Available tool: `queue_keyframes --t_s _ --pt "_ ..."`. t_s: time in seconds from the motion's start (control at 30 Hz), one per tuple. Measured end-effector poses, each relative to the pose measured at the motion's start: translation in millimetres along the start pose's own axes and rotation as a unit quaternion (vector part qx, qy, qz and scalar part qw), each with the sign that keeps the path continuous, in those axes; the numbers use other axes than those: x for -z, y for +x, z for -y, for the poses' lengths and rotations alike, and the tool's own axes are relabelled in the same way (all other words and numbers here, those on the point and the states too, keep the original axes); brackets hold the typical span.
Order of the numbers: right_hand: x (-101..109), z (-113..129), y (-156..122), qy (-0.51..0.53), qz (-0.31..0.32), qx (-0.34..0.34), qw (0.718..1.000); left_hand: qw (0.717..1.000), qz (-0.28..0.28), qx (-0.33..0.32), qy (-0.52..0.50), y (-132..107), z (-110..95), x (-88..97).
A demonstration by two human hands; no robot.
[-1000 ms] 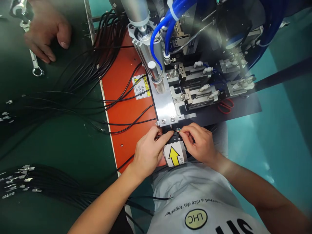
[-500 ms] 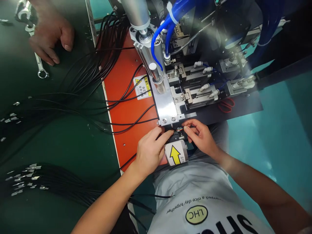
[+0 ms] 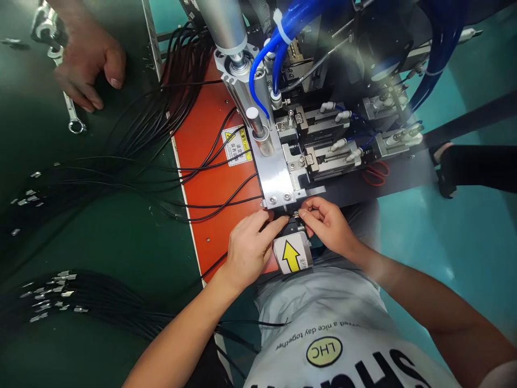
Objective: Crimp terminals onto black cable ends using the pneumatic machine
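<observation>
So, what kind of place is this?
It looks like a workshop or factory. You can see a metal machine with blue tubes, bundles of black cables, and a wrench on the green table.

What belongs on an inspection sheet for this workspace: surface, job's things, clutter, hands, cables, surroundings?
Surface: flat orange-red panel beside dark green tabletop.
Job's things: tiny bright metallic piece, too small to identify, by small black block.
Clutter: silver metal wrench; red-handled scissors.
Hands: left hand and right hand at the block, fingertips close; grips unclear.
Cables: thin black cables cross panel and tabletop; thick blue tubes at picture's top.
Surroundings: teal floor; co-worker's hand over the wrench.
</observation>
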State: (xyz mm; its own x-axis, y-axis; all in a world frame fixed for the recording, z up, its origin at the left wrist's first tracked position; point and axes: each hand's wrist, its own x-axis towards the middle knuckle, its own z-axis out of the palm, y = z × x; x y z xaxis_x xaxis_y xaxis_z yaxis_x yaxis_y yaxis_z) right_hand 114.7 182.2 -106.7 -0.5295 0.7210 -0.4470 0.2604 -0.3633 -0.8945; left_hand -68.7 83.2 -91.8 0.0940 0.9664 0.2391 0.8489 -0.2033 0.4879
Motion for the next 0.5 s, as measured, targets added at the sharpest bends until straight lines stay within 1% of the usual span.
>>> queue_keyframes --t_s 0.07,0.17,0.27,0.33,0.37,0.43,0.5 --pt "0 -1 0 0.008 -0.003 -0.004 1.0 1.0 0.003 -0.002 0.008 0 0 -0.3" --pt "2 0 -1 0.036 0.032 -0.023 0.999 1.0 0.006 -0.005 0.028 0 -2 0.5" --pt "6 -1 -2 0.046 0.06 -0.021 0.997 0.996 0.003 0.0 0.084 -1 -9 2.6" --pt "8 -4 -2 0.029 0.059 -0.008 0.998 0.993 0.012 0.004 0.117 -2 -14 3.6" --pt "9 -5 -1 0.009 0.053 0.003 0.999 0.993 0.019 0.008 0.117 -3 -15 3.7" --pt "10 -9 0 -0.033 0.047 0.025 0.998 0.996 0.031 0.018 0.077 -4 -17 3.0" --pt "12 -12 2 -0.035 0.056 0.032 0.997 0.999 0.032 0.033 0.027 -4 -15 1.5"
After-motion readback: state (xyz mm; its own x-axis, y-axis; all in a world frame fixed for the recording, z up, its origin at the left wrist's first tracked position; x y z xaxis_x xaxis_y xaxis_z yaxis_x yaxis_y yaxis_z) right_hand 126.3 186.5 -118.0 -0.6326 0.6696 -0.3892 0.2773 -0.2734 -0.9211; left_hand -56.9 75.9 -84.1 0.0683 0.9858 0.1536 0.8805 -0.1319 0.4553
